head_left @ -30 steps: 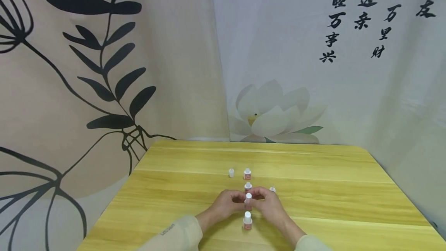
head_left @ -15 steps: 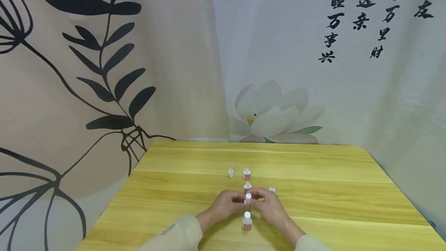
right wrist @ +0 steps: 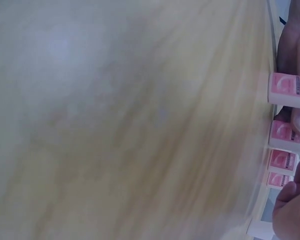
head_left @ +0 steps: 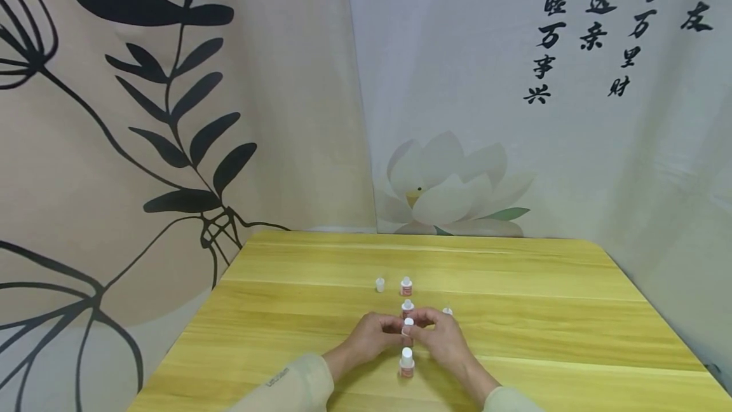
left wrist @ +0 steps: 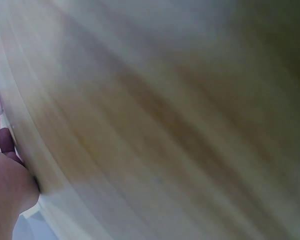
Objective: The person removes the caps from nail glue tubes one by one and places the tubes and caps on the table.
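Several small white bottles with pink labels stand in a front-to-back row on the wooden table. In the head view, both hands meet at one bottle [head_left: 407, 341] in this row. My left hand [head_left: 370, 337] holds its body from the left. My right hand [head_left: 437, 334] pinches its white cap [head_left: 408, 322] from the right, thumb in front. The fingertips partly hide this bottle. Just in front stands a capped bottle [head_left: 406, 362]. Behind are another bottle [head_left: 407, 308] and the farthest bottle [head_left: 406, 286]. The right wrist view shows the held bottle [right wrist: 285, 134] upright among the others.
A small translucent white piece [head_left: 380, 284] stands left of the farthest bottle. Another small white piece [head_left: 448, 311] sits just beyond the right hand, partly hidden by it. The wooden table [head_left: 257, 316] ends at a printed curtain [head_left: 303, 113].
The right thumb covers slightly more of the cap's front than before. Otherwise both hands and the bottles keep their places.
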A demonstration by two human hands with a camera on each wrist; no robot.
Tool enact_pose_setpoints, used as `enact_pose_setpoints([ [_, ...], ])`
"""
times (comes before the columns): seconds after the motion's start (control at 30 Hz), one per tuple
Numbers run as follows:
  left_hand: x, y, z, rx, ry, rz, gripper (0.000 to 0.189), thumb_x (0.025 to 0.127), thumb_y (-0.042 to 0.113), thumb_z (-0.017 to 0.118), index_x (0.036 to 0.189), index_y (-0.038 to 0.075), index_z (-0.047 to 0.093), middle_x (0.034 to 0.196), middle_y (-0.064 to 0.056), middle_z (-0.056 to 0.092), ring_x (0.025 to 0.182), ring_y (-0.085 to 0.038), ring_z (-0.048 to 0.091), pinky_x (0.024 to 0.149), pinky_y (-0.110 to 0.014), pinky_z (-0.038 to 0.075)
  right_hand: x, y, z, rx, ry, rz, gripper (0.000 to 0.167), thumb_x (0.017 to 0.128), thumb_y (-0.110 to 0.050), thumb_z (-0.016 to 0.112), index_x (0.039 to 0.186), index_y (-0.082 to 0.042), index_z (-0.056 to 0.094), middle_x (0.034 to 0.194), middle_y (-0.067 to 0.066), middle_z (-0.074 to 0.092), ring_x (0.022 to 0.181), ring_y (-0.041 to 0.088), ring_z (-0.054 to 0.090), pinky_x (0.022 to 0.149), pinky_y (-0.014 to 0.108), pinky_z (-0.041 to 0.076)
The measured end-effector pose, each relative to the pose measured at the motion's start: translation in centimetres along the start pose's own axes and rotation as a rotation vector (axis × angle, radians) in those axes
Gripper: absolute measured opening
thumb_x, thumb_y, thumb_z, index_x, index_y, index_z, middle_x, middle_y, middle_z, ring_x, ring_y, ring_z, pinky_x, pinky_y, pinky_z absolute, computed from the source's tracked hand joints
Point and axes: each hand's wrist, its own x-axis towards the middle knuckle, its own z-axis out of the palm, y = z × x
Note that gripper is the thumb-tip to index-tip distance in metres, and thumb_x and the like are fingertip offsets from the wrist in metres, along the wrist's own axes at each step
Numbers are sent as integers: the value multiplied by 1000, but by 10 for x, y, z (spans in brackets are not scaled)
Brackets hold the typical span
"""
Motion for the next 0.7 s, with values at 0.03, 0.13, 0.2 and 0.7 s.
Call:
enact_pose_setpoints([
  [0.03, 0, 0, 0, 2, 2, -1, 16, 85, 19, 79, 100, 15, 77, 95, 8, 73, 89, -8, 65, 83, -29, 52, 0, 0, 0, 3, 1, -4, 28, 85, -24, 78, 107, -8, 71, 100, 1, 66, 98, 21, 57, 84, 37, 45],
  [0.13, 0, 1, 0, 6, 6, -7, 15, 84, 20, 80, 99, 16, 77, 93, 8, 73, 89, -8, 65, 84, -29, 52, 0, 1, 1, 11, 6, -18, 29, 85, -22, 78, 108, -6, 71, 99, 2, 66, 97, 21, 57, 82, 36, 45],
  [0.2, 0, 1, 0, 7, 6, -11, 15, 84, 20, 80, 99, 16, 77, 93, 8, 73, 89, -8, 65, 84, -29, 52, -1, 1, 1, 17, 10, -27, 30, 85, -20, 78, 109, -5, 71, 97, 3, 66, 96, 20, 57, 81, 36, 44],
  [0.7, -1, -1, 2, -13, 9, -12, 15, 85, 17, 78, 100, 15, 77, 97, 5, 74, 92, -10, 66, 85, -30, 53, 1, 1, 3, -7, 29, -15, 25, 84, -22, 79, 103, -8, 71, 98, 1, 66, 95, 20, 57, 82, 36, 46],
])
